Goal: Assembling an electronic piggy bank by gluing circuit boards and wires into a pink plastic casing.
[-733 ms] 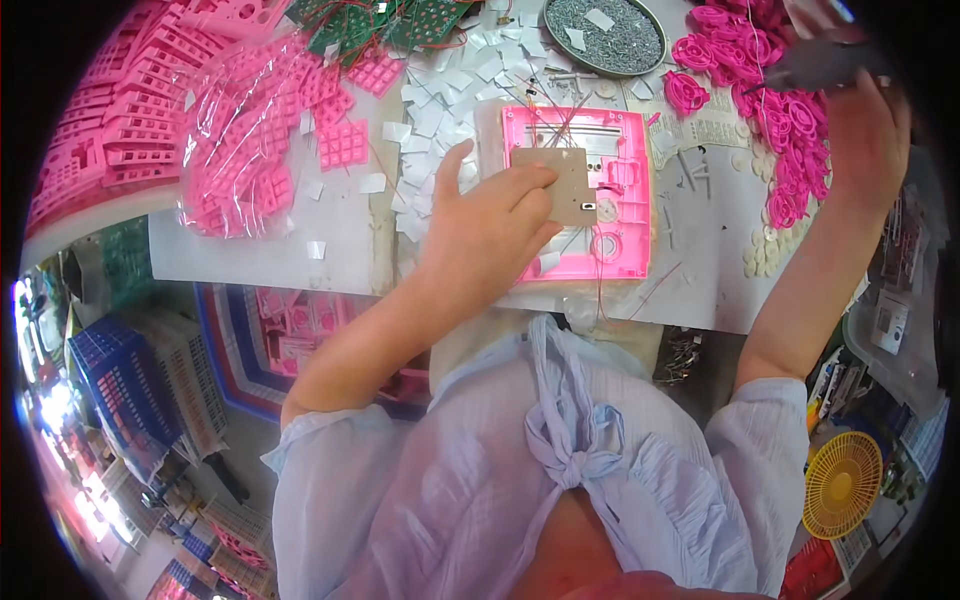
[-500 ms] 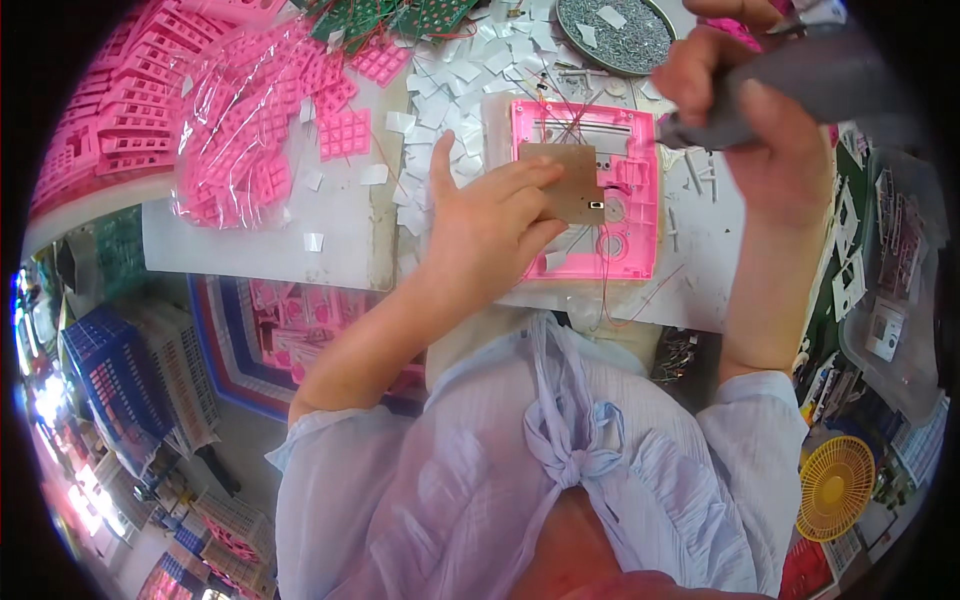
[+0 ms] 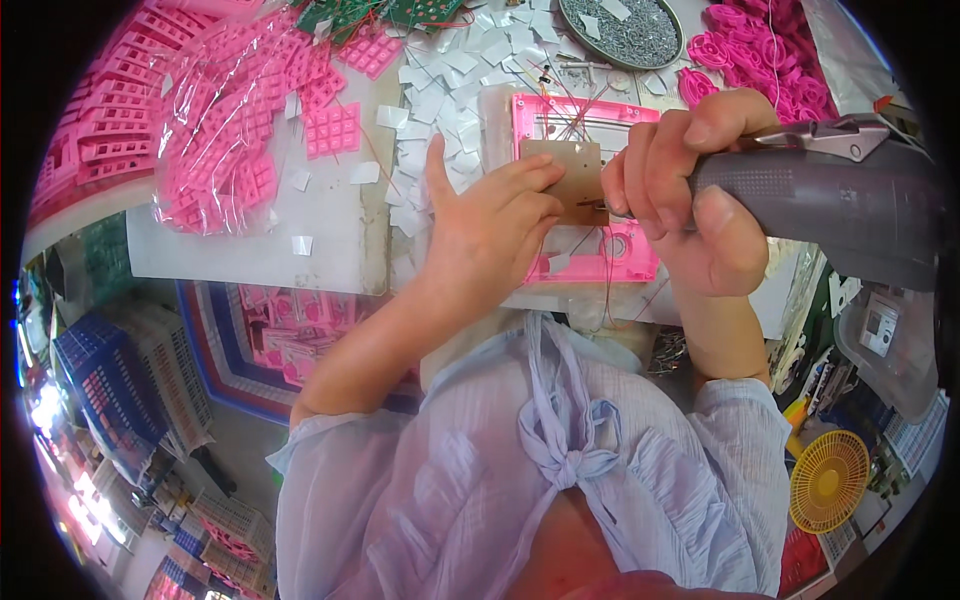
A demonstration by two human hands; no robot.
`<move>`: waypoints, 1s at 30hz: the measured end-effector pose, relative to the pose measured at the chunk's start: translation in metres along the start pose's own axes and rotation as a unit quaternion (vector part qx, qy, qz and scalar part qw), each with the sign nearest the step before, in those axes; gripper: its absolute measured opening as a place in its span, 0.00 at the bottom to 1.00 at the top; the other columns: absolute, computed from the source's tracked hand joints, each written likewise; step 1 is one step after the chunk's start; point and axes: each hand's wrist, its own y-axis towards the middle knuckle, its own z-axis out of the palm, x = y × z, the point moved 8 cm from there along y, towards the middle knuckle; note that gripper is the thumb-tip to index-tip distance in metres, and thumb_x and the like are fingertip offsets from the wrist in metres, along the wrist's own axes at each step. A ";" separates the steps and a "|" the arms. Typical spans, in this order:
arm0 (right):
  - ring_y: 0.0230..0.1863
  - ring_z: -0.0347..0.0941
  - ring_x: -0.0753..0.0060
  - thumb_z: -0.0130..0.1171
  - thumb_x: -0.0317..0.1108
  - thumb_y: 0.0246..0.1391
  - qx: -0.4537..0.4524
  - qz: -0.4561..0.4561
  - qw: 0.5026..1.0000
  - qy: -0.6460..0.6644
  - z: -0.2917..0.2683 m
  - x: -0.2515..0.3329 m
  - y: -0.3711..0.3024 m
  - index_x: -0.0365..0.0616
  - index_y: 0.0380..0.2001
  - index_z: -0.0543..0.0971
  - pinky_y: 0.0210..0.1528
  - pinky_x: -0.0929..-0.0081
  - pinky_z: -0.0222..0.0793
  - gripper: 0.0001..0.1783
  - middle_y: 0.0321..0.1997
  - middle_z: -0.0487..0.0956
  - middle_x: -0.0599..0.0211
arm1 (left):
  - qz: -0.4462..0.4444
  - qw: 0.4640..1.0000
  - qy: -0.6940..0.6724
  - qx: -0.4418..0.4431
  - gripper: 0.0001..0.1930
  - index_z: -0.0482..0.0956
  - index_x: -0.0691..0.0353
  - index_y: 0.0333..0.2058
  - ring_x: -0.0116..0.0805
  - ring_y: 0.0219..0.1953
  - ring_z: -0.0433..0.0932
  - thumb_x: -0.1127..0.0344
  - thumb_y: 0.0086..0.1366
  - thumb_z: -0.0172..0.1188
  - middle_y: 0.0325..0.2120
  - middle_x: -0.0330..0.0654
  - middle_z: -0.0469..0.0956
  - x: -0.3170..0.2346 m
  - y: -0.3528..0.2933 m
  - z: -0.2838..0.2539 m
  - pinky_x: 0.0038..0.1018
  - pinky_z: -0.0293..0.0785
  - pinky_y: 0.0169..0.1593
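Note:
A brown circuit board (image 3: 570, 160) lies in a pink plastic housing (image 3: 632, 266), with thin red and dark wires around it. My left hand (image 3: 485, 225) rests on the board's left part, fingertips pressing it, thumb spread away. In my right hand (image 3: 685, 195) is a dark grey power screwdriver (image 3: 815, 190) with a metal lever on top, held nearly level. My fingers hide most of its front end, which meets the board's right edge. Whether a screw sits under the tip cannot be made out.
Small white squares (image 3: 470, 75) litter the table beyond my left hand. A round tray of screws (image 3: 630, 35) stands at the back, beside pink parts (image 3: 770, 60). Bagged pink keypads (image 3: 225, 130) lie left, with green circuit boards (image 3: 425, 12) behind. A yellow basket (image 3: 830, 482) is low right.
My right hand has brought the screwdriver down and left from above the housing to the board's right edge. My left hand stays on the board.

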 end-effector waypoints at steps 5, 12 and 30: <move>0.23 0.61 0.79 0.54 0.38 0.61 0.054 0.023 0.998 -0.014 0.005 0.003 0.007 0.48 0.51 0.66 0.32 0.73 0.66 0.18 0.23 0.66 0.74 | 0.022 0.998 0.050 0.004 0.06 0.79 0.54 0.31 0.31 0.56 0.77 0.65 0.58 0.68 0.49 0.32 0.81 0.002 0.003 0.002 0.70 0.33 0.67; 0.22 0.61 0.79 0.54 0.38 0.61 -0.015 -0.024 0.997 0.071 -0.009 -0.009 -0.011 0.49 0.51 0.66 0.31 0.73 0.65 0.17 0.22 0.66 0.74 | -0.037 0.997 -0.026 0.065 0.06 0.80 0.56 0.32 0.39 0.60 0.74 0.68 0.59 0.68 0.51 0.38 0.80 0.002 0.006 -0.002 0.67 0.29 0.68; 0.19 0.63 0.78 0.59 0.41 0.61 -0.035 0.015 0.999 0.028 0.010 0.015 -0.011 0.54 0.46 0.66 0.28 0.73 0.66 0.15 0.18 0.66 0.78 | 0.075 0.991 -0.066 -0.089 0.08 0.83 0.52 0.34 0.32 0.42 0.80 0.68 0.54 0.71 0.40 0.29 0.85 -0.005 -0.003 -0.012 0.58 0.27 0.72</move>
